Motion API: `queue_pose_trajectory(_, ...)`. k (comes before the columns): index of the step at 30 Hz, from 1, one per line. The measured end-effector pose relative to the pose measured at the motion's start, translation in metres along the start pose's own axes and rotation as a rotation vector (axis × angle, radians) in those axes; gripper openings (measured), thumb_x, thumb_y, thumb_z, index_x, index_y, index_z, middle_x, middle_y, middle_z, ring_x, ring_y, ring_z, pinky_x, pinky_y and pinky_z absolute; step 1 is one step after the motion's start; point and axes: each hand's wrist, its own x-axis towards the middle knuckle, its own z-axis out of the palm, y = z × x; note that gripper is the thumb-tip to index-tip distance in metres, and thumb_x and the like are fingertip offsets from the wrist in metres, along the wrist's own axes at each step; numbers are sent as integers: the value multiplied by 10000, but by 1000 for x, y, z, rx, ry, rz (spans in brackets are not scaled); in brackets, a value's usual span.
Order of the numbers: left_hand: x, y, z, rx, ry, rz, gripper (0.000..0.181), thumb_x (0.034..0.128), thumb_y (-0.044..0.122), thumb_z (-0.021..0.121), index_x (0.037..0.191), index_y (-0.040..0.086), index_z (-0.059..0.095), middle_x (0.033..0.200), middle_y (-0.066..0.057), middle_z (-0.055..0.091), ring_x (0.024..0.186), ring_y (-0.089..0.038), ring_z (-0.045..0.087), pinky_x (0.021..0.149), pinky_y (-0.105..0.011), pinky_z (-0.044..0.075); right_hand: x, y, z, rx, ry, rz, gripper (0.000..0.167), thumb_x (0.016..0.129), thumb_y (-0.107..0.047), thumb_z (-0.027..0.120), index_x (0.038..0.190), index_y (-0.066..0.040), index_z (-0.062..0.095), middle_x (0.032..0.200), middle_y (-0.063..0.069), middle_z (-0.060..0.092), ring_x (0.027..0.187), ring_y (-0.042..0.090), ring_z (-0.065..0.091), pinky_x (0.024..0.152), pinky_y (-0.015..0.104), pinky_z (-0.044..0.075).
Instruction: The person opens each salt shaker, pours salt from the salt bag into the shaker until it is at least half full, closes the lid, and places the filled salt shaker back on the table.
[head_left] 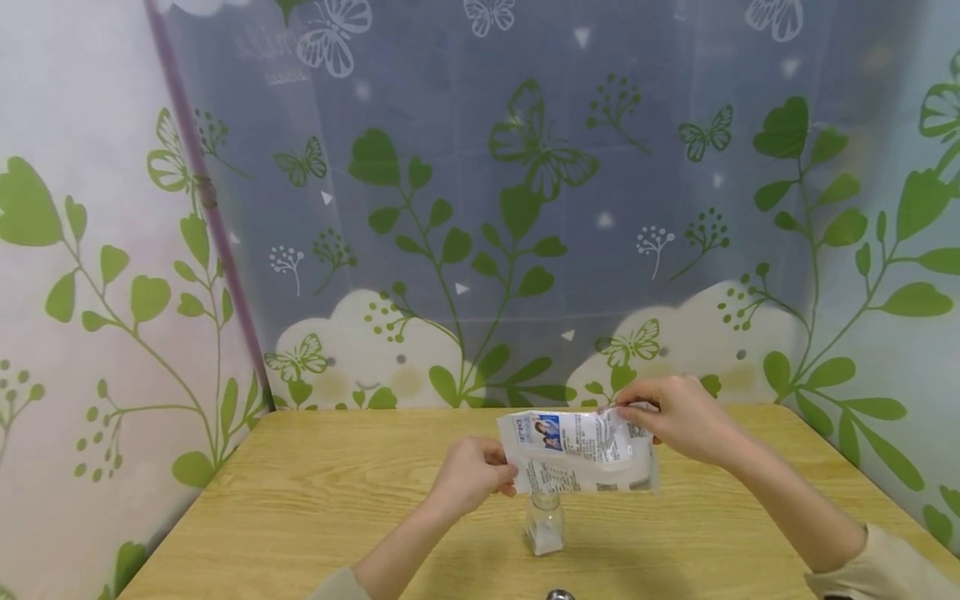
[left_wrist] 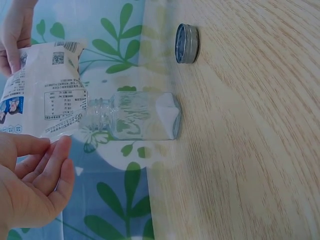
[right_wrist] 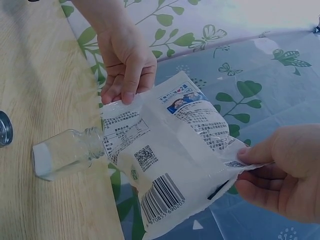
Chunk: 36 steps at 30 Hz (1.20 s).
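A white plastic bag (head_left: pixel 581 454) printed with text, a barcode and a small blue picture is held between both hands over the table. My left hand (head_left: pixel 472 475) pinches one corner between thumb and fingers. At the opposite end, my right hand (right_wrist: pixel 290 172) grips the bag's edge. Below the bag stands an upright clear glass jar (left_wrist: pixel 132 115) with a threaded neck and some white contents at its bottom. In the wrist views the bag's lower edge overlaps the jar's mouth; whether they touch I cannot tell. The bag's contents are hidden.
A silver metal lid (left_wrist: pixel 187 44) lies on the wooden table (head_left: pixel 337 508) near the jar, only partly visible in the head and right wrist views. Behind the table hangs a curtain (head_left: pixel 420 250) with green leaves and butterflies.
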Motion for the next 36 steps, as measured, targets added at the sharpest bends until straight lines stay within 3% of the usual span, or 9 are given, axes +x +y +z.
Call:
queue_pose_trajectory(8, 1, 1, 1, -4, 1, -13, 37, 769, -11, 663, 742, -33, 649, 639, -58, 638, 553, -159, 633, 492, -228, 434, 1, 2, 0, 0, 17, -16, 118, 864, -56, 622, 957, -28, 689, 914, 111, 680, 641, 89, 593, 478, 209, 483)
queue_pose_trajectory(14, 1, 1, 1, -11, -1, -6, 59, 772, -3, 664, 748, -54, 646, 652, -67, 645, 554, -164, 635, 545, -323, 505, 1, 2, 0, -7, 14, -14, 120, 867, -63, 621, 960, -26, 688, 912, 111, 680, 611, 73, 582, 478, 211, 481)
queue_pose_trajectory(21, 1, 1, 2, -3, -6, -8, 48, 772, -3, 664, 751, -45, 651, 662, -72, 652, 555, -162, 635, 518, -237, 468, 0, 1, -1, -3, 8, -7, 129, 868, -57, 616, 969, -17, 684, 921, 122, 679, 616, 77, 588, 481, 213, 486)
queue_pose_trajectory(36, 1, -1, 2, -11, -8, 31, 46, 760, -24, 655, 717, -41, 655, 644, -80, 654, 548, -205, 643, 511, -221, 459, 0, 0, -1, -12, 3, -3, 138, 868, -55, 613, 977, -7, 682, 933, 139, 676, 550, 59, 562, 476, 217, 476)
